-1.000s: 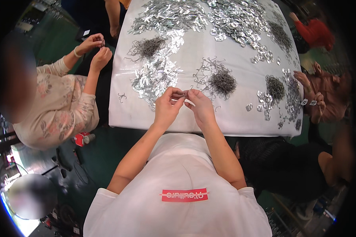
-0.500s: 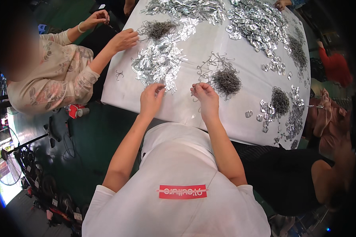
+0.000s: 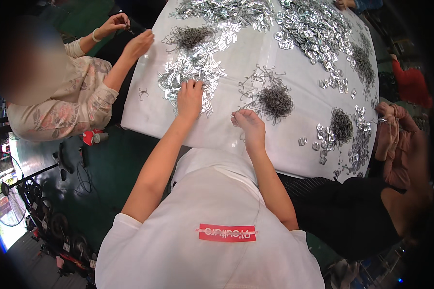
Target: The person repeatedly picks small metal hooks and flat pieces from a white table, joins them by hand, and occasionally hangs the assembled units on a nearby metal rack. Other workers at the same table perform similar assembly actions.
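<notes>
My left hand (image 3: 190, 100) rests its fingertips on the near part of a heap of flat, slotted silver metal pieces (image 3: 210, 70). Its fingers are bent and slightly apart, with no piece plainly held. My right hand (image 3: 250, 126) hovers over the white-covered table (image 3: 217, 132), with thumb and fingers pinched together. Whatever sits in that pinch is too small to make out. Just beyond it lies a tangled pile of dark wire hooks (image 3: 276, 102), with looser hooks spread at its far left side.
At the left, a person in a floral top (image 3: 65, 108) works near another hook pile (image 3: 193, 37). Large heaps of silver buckles (image 3: 318, 33) cover the far side. More hooks (image 3: 341, 126) and buckles lie at the right, beside other seated people.
My left hand has moved forward onto the silver heap. My right hand has shifted slightly down, still pinched. The person at the left has drawn a hand back from the hooks.
</notes>
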{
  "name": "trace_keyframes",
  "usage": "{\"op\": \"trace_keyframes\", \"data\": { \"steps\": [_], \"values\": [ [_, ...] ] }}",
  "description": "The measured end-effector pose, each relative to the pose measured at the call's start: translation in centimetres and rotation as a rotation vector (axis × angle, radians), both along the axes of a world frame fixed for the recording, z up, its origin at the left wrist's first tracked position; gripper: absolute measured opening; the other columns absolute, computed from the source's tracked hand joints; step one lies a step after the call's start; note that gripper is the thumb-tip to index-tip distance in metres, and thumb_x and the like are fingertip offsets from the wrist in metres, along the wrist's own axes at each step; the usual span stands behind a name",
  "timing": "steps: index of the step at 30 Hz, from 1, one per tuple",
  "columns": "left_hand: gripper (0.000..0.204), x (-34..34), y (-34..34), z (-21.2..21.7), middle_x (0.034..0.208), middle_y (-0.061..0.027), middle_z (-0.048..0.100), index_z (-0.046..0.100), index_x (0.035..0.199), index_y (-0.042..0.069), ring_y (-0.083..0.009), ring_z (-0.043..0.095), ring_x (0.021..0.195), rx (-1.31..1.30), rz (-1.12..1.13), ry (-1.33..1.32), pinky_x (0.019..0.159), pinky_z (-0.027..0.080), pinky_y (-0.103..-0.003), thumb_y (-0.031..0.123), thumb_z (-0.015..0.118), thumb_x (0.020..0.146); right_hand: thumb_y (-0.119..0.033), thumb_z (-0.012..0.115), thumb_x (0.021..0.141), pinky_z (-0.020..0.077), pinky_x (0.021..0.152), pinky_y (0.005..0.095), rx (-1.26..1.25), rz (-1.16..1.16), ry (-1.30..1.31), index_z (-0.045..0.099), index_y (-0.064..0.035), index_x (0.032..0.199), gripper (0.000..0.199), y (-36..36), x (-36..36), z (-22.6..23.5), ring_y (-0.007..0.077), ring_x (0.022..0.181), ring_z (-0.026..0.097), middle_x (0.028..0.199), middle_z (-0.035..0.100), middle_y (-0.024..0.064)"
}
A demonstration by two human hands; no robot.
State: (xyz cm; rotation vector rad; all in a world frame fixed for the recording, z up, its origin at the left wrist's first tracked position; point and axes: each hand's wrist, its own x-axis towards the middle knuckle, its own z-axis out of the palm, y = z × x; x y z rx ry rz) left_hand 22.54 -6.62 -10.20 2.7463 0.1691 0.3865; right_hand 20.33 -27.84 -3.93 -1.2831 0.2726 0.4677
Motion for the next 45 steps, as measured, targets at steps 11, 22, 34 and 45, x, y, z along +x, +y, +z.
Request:
{"op": "trace_keyframes", "data": {
  "steps": [11,22,34,45],
  "values": [
    [0.062,-0.1,-0.9,-1.9,0.154,-0.0144,0.026,0.034,0.146,0.008,-0.0353,0.015,0.145,0.080,0.009,0.011,0.112,0.011,-0.062,0.038,0.051,0.095,-0.009,0.067,0.088,0.0493,0.080,0.0282,-0.020,-0.012,-0.026,0.064,-0.0006,0.095,0.012,-0.3,0.0,-0.6,0.0161,0.084,0.065,0.092,0.068,0.0076],
    [0.061,-6.2,-1.6,-0.7,0.155,-0.0027,0.028,0.038,0.146,0.018,-0.0284,0.019,0.145,0.155,-0.473,0.101,0.112,0.011,-0.064,0.036,0.057,0.090,-0.009,0.067,0.089,0.0501,0.074,0.0262,-0.039,-0.015,-0.086,0.063,0.0022,0.096,0.014,-0.4,0.0,-0.7,0.0140,0.078,0.063,0.088,0.065,0.0061],
    [0.059,-7.9,-1.6,-0.6,0.155,-0.0045,0.029,0.039,0.145,0.017,-0.0304,0.020,0.145,0.113,-0.526,0.155,0.111,0.011,-0.064,0.035,0.055,0.091,-0.009,0.064,0.091,0.0514,0.081,0.0278,-0.034,-0.063,-0.089,0.062,0.0002,0.097,0.011,-1.5,-2.4,-0.4,0.0150,0.084,0.065,0.094,0.067,0.0076],
    [0.020,-4.2,-0.4,0.0,0.100,-0.0016,0.061,0.067,0.104,0.012,-0.0230,0.053,0.100,-0.138,-0.278,-0.187,0.088,0.035,-0.041,0.017,0.066,0.084,-0.008,0.066,0.089,0.0509,0.077,0.0271,-0.078,-0.240,-0.074,0.063,0.0013,0.096,0.012,-0.2,-7.8,-0.3,0.0144,0.080,0.065,0.088,0.066,0.0061]
  ]
}}
